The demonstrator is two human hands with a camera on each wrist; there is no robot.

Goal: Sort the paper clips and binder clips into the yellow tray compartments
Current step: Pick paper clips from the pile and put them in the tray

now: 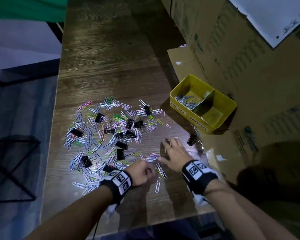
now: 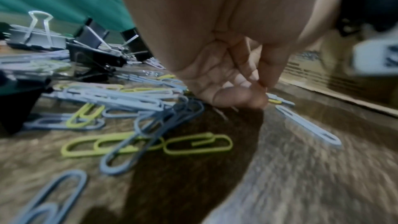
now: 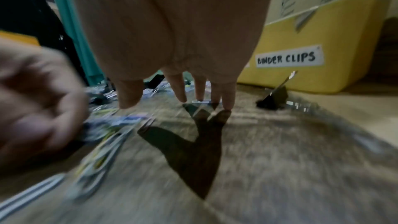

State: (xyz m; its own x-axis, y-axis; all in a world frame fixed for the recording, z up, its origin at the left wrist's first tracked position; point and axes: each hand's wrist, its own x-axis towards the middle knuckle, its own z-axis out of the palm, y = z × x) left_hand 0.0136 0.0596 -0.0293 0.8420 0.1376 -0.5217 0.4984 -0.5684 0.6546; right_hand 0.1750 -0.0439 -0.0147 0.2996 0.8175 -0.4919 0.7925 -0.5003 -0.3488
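Pastel blue, pink, green and white paper clips [image 1: 111, 129] mix with black binder clips [image 1: 99, 118]. The tray [image 1: 222, 122] is yellow with white labels; the worktop [image 1: 111, 58] is dark woodgrain.

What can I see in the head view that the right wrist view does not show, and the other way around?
Only the head view shows inside the yellow tray: paper clips lie in one compartment. It also shows the whole pile. Only the right wrist view makes the BINDER CLIPS label readable. Both show the right hand, fingers spread over the table, and a lone binder clip near the tray.
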